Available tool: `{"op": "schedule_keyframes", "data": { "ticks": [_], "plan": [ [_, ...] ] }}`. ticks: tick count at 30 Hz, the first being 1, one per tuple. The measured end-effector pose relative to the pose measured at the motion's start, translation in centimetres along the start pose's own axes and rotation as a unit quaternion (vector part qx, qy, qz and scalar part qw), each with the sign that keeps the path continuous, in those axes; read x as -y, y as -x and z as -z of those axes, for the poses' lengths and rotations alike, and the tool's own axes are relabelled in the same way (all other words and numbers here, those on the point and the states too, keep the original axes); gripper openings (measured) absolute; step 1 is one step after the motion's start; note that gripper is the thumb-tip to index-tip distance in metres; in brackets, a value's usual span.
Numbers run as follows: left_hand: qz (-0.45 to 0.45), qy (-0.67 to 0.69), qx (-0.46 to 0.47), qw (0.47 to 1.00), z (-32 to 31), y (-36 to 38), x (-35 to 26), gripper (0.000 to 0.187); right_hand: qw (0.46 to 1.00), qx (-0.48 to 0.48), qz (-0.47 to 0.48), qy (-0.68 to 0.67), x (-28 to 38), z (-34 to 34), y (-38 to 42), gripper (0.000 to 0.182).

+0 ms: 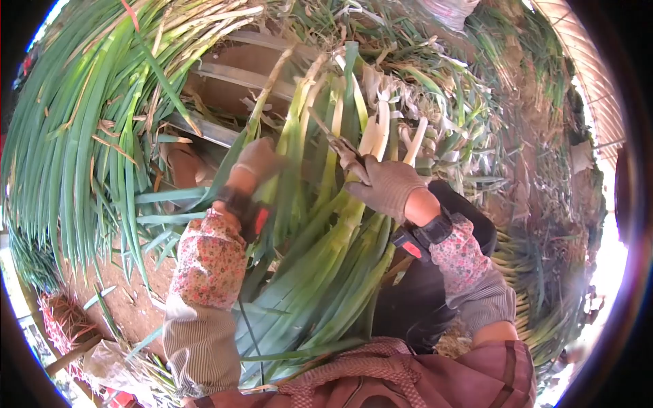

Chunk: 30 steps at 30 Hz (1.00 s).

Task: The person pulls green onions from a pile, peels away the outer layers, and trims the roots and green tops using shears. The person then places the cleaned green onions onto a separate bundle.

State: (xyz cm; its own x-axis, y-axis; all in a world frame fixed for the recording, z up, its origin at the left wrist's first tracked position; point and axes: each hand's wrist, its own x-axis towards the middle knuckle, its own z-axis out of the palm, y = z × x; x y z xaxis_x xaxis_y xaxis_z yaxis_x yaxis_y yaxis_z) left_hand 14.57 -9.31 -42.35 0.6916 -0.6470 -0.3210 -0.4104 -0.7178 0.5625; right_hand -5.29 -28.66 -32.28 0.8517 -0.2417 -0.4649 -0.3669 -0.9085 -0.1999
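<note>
Long green onions [340,241] with pale stems lie across the middle, their leaves spreading down toward my lap. My right hand [389,188], in a greyish glove, is closed around the handles of a metal cutting tool [345,148], whose tip points up and left over the stems. To the left, my left hand [260,162], also gloved, is over the leaves and stems; motion blur hides its fingers and whatever they may hold. Peeled white stems [382,129] stick up just beyond my right hand.
A big pile of green onions [88,156] fills the left side. Metal slats [235,75] show behind the stems. Trimmed leaves and husks [435,102] litter the back and right. Red netting [64,326] lies at the lower left.
</note>
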Motion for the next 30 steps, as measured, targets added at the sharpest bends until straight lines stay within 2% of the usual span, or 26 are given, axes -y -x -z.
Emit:
{"op": "schedule_keyframes", "data": {
  "ticks": [4, 10, 13, 18, 19, 21, 23, 26, 27, 30],
  "plan": [
    [-0.058, 0.037, 0.022, 0.997, -0.9, 1.1, 1.0, 0.047, 0.998, 0.030, -0.061, -0.008, 1.3, 3.3, 0.3, 0.056],
    [-0.071, 0.099, -0.010, 0.993, -2.4, 3.8, 1.4, 0.048, 0.997, 0.013, -0.058, 0.045, 0.5, 2.4, -4.6, 0.052],
    [-0.102, 0.056, -0.006, 0.993, -3.0, 3.9, 1.8, 0.048, 0.997, -0.001, -0.065, 0.045, 0.5, 3.1, -6.6, 0.051],
    [-0.071, 0.067, 0.016, 0.995, -2.7, 4.8, 1.5, 0.042, 0.995, 0.010, -0.087, 0.046, 0.1, 4.4, -10.3, 0.050],
    [-0.069, 0.067, 0.013, 0.995, -2.8, 4.8, 1.5, 0.040, 0.996, -0.027, -0.066, 0.047, -0.6, 3.8, -11.2, 0.051],
    [-0.087, 0.095, -0.004, 0.992, -3.3, 4.9, 2.0, 0.039, 0.995, -0.014, -0.055, 0.079, -1.5, 3.5, -12.7, 0.051],
    [-0.100, 0.113, -0.010, 0.989, -3.2, 5.0, 2.2, 0.038, 0.997, 0.004, -0.033, 0.065, -0.5, 4.6, -11.1, 0.054],
    [-0.135, 0.145, 0.015, 0.980, -2.9, 5.1, 2.3, 0.034, 0.990, 0.060, -0.076, 0.104, 0.3, 3.7, -10.7, 0.057],
    [-0.160, 0.167, 0.035, 0.972, -2.7, 5.3, 2.5, 0.033, 0.997, 0.021, -0.023, 0.067, -0.4, 3.8, -9.2, 0.059],
    [-0.181, 0.136, 0.026, 0.974, -2.6, 5.9, 2.7, 0.033, 0.998, 0.035, -0.023, 0.047, 0.0, 4.3, -7.6, 0.059]
  ]
}}
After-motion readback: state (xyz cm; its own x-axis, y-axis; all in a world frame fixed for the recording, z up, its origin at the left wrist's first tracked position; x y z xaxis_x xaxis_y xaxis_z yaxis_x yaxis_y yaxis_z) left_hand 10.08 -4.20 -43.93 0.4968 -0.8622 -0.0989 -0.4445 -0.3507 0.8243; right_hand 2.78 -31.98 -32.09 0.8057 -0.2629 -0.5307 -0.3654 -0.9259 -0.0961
